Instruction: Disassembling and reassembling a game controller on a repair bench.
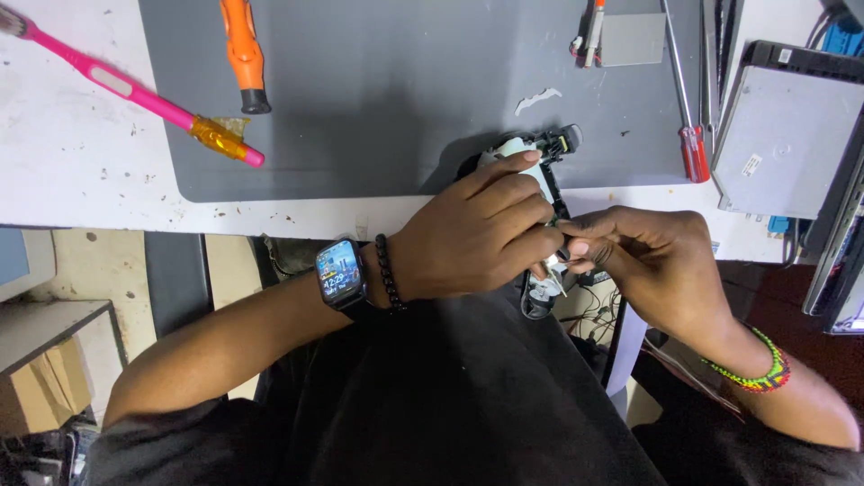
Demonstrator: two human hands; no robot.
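The opened game controller (538,171), probably light and easily broken, is gripped by the left hand (477,236); the right hand (643,256) is pinched on a small tool (560,286).

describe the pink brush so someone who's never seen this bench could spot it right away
Start at the grey mat covering the middle of the white table. At the mat's left edge, a long thin pink brush lies slanted from the table's top left corner down onto the mat. Its bright pink handle with an amber, translucent end sets it apart from the stubby orange tool lying beside it on the mat.
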